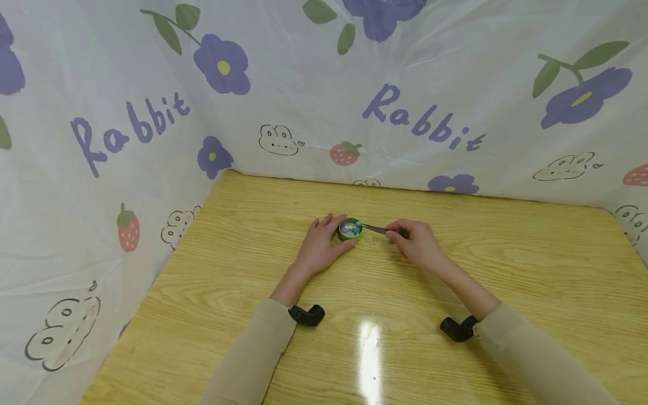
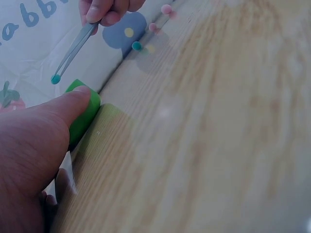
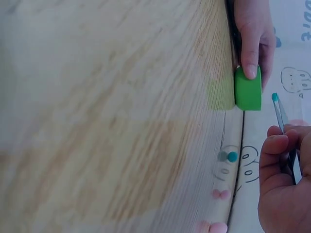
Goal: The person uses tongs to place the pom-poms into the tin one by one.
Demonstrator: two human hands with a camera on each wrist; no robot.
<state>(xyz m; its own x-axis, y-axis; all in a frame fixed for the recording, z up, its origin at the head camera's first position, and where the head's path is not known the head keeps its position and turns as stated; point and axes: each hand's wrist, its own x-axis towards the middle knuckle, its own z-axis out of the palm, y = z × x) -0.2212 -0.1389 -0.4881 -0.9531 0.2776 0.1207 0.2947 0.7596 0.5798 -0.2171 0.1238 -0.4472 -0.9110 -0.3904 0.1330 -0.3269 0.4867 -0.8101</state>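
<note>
My left hand (image 1: pixel 320 246) holds a small round green container (image 3: pixel 249 91) on the table, thumb on the near side and fingers on the far side. Inside, the head view shows purple and teal bits. My right hand (image 1: pixel 419 243) pinches metal tweezers (image 1: pixel 375 229) between thumb and fingers. A small teal ball (image 2: pixel 56 79) is caught in the tweezers' tips. In the head view the tips overlap the container's right rim; both wrist views show the ball raised above rim height.
Another teal ball (image 3: pixel 232 157) lies on the wooden table (image 1: pixel 243 270), with pink balls (image 3: pixel 224 194) farther along in the right wrist view. A white printed cloth (image 1: pixel 304 84) hangs behind the table's back edge and along the left side.
</note>
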